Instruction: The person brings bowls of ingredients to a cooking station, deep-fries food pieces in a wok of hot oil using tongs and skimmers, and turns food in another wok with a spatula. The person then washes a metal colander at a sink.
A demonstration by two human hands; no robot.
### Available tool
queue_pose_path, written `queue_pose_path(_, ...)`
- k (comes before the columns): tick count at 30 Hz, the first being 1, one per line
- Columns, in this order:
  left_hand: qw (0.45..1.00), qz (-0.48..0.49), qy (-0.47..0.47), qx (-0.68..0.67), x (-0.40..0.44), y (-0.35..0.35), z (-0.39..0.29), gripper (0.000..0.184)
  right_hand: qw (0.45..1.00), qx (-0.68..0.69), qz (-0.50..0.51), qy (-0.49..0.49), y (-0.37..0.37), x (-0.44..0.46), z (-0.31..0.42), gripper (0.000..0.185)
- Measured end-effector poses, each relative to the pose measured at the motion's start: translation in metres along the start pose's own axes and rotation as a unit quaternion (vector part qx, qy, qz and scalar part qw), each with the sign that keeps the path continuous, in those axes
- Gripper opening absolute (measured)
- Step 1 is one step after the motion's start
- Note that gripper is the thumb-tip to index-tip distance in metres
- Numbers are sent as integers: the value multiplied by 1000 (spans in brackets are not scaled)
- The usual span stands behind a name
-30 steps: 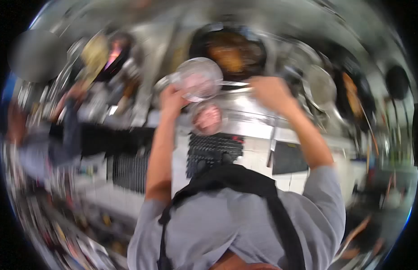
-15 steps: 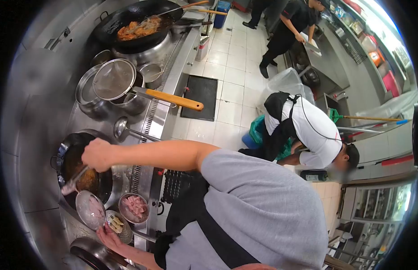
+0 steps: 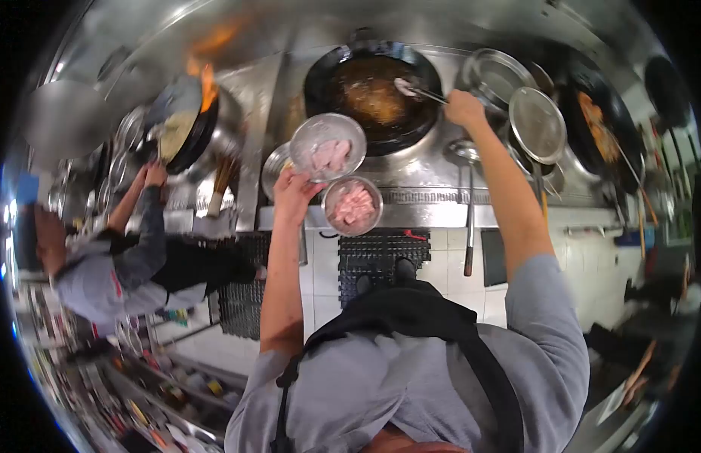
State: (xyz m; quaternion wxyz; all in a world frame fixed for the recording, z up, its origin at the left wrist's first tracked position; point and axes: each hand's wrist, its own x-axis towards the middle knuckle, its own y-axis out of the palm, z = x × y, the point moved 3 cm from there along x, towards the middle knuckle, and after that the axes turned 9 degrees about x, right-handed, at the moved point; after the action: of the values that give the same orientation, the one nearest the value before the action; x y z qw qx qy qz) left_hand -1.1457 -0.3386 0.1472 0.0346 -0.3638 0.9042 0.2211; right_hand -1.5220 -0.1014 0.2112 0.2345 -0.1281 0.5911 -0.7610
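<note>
My left hand (image 3: 290,195) grips the rim of a metal bowl (image 3: 306,134) that holds pale pieces of raw meat (image 3: 333,156). The bowl is tilted beside the near left edge of a black wok (image 3: 317,98). Dark, bubbling oil (image 3: 373,102) fills the wok. In my right hand (image 3: 465,109) are metal tongs (image 3: 432,96), reaching over the oil with a pale piece at their tip. A second metal bowl (image 3: 328,214) with pink raw meat (image 3: 354,204) stands at the stove's front edge, just below the first. A strainer (image 3: 271,175) is partly hidden behind my left hand.
To the right are a ladle (image 3: 466,149), a mesh sieve (image 3: 537,124), pots and another wok (image 3: 630,113) with orange food. On the left a co-worker (image 3: 131,264) handles a wok (image 3: 194,143) beside tall flames (image 3: 207,87). Black mats (image 3: 380,253) lie on the floor.
The view has swung round to face the stove, bringing the co-worker and flames into sight on the left. Both my hands keep their holds on the bowl and the tongs.
</note>
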Motion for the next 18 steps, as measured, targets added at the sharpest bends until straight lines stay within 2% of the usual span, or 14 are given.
queue_pose_path(3,1000,-22,0,-5,-8,-4,-2,10,1000,0,-24,-5,0,3,10,36)
queue_pose_path(6,998,-47,26,11,-1,-9,-2,8,995,21,-43,-89,-26,-32,34,33)
queue_pose_path(8,997,-51,41,37,9,-13,1,9,982,38,-33,-184,-61,-94,72,33)
queue_pose_path(11,991,-23,38,130,15,-11,-14,13,929,-43,-16,-367,-57,-141,110,39)
queue_pose_path(13,988,19,25,148,20,-7,-21,14,909,-157,-41,-385,-34,-152,128,39)
queue_pose_path(15,979,56,-4,195,35,-16,-17,14,890,-163,-62,-422,-13,-143,128,38)
queue_pose_path(18,982,18,-8,188,42,-21,-16,13,881,-152,-65,-443,0,-139,119,37)
